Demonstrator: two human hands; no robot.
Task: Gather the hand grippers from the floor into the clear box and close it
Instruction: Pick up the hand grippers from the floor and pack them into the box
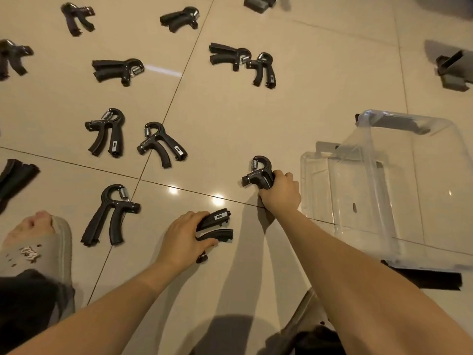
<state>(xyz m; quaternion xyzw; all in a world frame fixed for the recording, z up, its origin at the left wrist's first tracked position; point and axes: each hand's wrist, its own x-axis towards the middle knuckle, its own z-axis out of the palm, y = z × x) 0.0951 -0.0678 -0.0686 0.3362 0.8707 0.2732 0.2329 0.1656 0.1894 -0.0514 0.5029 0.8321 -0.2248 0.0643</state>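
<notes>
Clutching the near gripper [217, 218] is the left hand [183, 235]; right hand [280, 192] grips the far gripper [257, 172].

Both bare forearms are reaching forward and down toward the floor, and both wrists are staying nearly straight. The right hand [280, 192] is sitting just left of the clear box [384, 188], knuckles up, with its fingers curling round the handles of the first hand gripper [257, 172]. The left hand [185, 234] is sitting farther left of the clear box and nearer the person, palm down, with its fingers and thumb clasping the second hand gripper [217, 226].
</notes>
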